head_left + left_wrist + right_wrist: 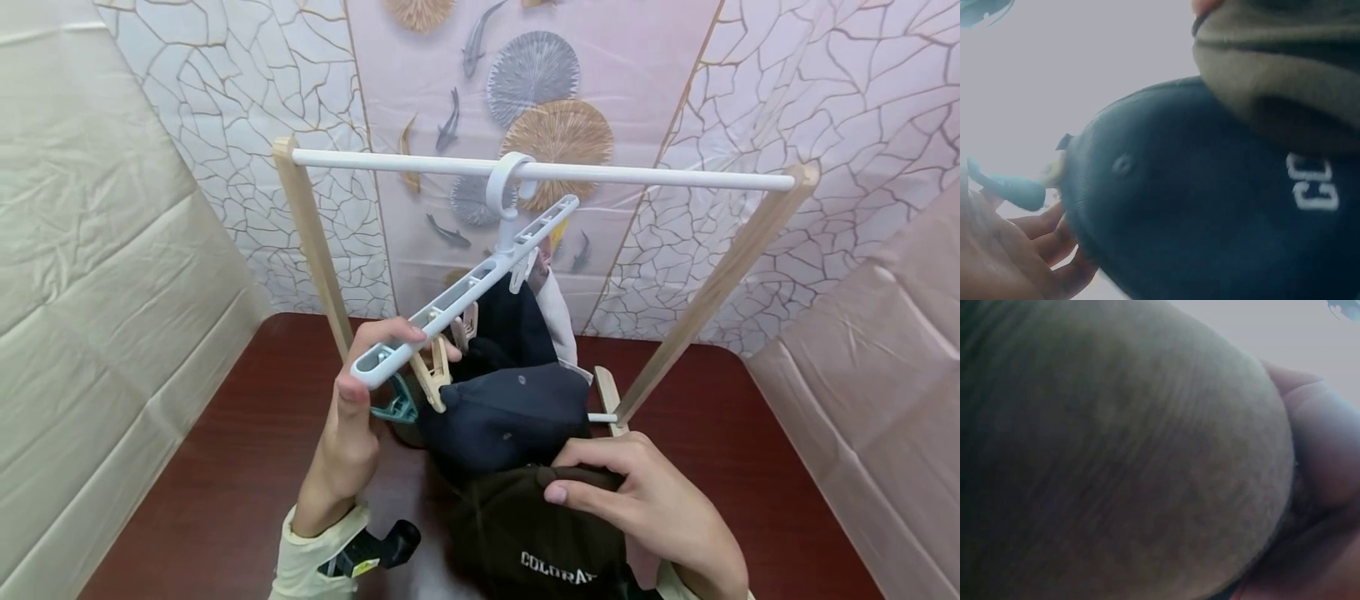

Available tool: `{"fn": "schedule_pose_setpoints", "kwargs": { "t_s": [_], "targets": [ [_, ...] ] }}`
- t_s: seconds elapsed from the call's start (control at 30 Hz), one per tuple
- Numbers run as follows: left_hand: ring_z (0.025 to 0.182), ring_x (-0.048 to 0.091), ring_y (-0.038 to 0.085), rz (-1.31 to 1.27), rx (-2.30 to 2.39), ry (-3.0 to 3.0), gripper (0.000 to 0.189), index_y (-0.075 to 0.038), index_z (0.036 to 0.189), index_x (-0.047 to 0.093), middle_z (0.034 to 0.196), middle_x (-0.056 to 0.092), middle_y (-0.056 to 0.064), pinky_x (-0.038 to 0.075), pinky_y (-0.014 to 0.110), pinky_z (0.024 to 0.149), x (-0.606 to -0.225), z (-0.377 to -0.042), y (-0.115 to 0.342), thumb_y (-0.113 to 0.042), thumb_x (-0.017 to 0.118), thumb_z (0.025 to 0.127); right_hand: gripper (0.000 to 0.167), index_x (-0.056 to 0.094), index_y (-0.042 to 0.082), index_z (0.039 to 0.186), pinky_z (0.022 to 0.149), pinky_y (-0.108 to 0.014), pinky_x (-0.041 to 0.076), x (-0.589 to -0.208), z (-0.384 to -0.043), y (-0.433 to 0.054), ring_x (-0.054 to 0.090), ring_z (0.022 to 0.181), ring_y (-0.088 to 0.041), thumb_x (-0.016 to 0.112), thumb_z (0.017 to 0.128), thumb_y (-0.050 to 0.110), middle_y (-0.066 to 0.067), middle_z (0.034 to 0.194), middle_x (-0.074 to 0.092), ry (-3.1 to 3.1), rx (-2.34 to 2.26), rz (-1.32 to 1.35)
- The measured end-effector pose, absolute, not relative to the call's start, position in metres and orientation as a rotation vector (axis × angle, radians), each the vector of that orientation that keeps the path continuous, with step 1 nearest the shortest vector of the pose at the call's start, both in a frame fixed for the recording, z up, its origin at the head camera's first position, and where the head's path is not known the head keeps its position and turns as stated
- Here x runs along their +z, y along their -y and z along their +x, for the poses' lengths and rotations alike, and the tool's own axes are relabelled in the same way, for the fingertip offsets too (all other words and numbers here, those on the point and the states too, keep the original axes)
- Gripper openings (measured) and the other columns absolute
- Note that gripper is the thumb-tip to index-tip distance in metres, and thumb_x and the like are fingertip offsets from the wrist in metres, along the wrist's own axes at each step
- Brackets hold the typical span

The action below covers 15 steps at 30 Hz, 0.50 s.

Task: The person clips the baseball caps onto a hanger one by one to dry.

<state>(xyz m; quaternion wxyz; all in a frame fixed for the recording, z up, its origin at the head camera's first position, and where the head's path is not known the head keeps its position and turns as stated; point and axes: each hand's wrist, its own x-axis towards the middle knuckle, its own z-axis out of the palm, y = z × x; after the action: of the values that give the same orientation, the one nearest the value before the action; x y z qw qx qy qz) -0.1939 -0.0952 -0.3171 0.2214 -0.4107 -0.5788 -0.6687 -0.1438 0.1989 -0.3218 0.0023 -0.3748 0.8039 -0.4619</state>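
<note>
A white clip hanger (pixel 480 282) hangs by its hook from a white rod. My left hand (pixel 351 437) grips the hanger's near end, beside a teal clip (pixel 400 404) and a cream clip (pixel 432 379). The cream clip bites the edge of a navy cap (pixel 517 408); that cap fills much of the left wrist view, with white letters on it. My right hand (pixel 652 492) pinches the top of a dark brown cap (pixel 525 517) with white lettering, in front of the navy one. In the right wrist view the brown cap (pixel 1135 450) hides most of the scene.
Wooden posts (pixel 311 242) carry the white rod (pixel 660 177) above a dark red table (pixel 202 467). Farther along the hanger are a pink clip (pixel 467 325), a white clip (pixel 522 271), black fabric (pixel 510 321) and a white cloth item (pixel 555 312). Patterned fabric walls stand behind and at the sides.
</note>
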Motion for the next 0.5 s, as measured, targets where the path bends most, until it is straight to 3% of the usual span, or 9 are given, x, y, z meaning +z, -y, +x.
{"fn": "schedule_pose_setpoints", "kwargs": {
  "t_s": [0.27, 0.33, 0.4, 0.5],
  "targets": [
    [0.127, 0.063, 0.030, -1.020, -1.872, 1.657, 0.074, -0.003, 0.139, 0.053, 0.130, 0.071, 0.019, 0.046, 0.037, 0.104, -0.321, -0.199, 0.107, -0.066, 0.028, 0.109, 0.019, 0.072, 0.027, 0.101, 0.067, -0.025, 0.052, -0.321, -0.142, -0.204, 0.061, 0.076, -0.007, 0.075, 0.098, 0.009, 0.013, 0.085, 0.066, -2.565, -1.410, -1.146],
    [0.121, 0.062, 0.028, -0.956, -1.846, 1.679, 0.071, -0.003, 0.138, 0.056, 0.128, 0.069, 0.017, 0.046, 0.034, 0.101, -0.322, -0.200, 0.109, -0.066, 0.043, 0.106, 0.019, 0.072, 0.027, 0.100, 0.067, -0.025, 0.051, -0.320, -0.141, -0.206, 0.060, 0.075, -0.007, 0.075, 0.098, 0.009, 0.013, 0.083, 0.065, -2.578, -1.409, -1.145],
    [0.112, 0.061, 0.025, -0.892, -1.811, 1.714, 0.064, -0.002, 0.136, 0.058, 0.127, 0.066, 0.015, 0.048, 0.031, 0.094, -0.323, -0.199, 0.110, -0.057, 0.061, 0.103, 0.021, 0.071, 0.028, 0.100, 0.066, -0.025, 0.051, -0.320, -0.141, -0.210, 0.059, 0.074, -0.006, 0.076, 0.097, 0.008, 0.013, 0.081, 0.064, -2.596, -1.414, -1.145],
    [0.099, 0.059, 0.021, -0.782, -1.752, 1.782, 0.051, -0.002, 0.134, 0.060, 0.126, 0.060, 0.012, 0.049, 0.027, 0.084, -0.323, -0.200, 0.111, -0.022, 0.083, 0.094, 0.022, 0.072, 0.028, 0.100, 0.066, -0.024, 0.051, -0.319, -0.139, -0.215, 0.060, 0.074, -0.006, 0.076, 0.097, 0.007, 0.013, 0.082, 0.066, -2.629, -1.423, -1.132]
  ]
}}
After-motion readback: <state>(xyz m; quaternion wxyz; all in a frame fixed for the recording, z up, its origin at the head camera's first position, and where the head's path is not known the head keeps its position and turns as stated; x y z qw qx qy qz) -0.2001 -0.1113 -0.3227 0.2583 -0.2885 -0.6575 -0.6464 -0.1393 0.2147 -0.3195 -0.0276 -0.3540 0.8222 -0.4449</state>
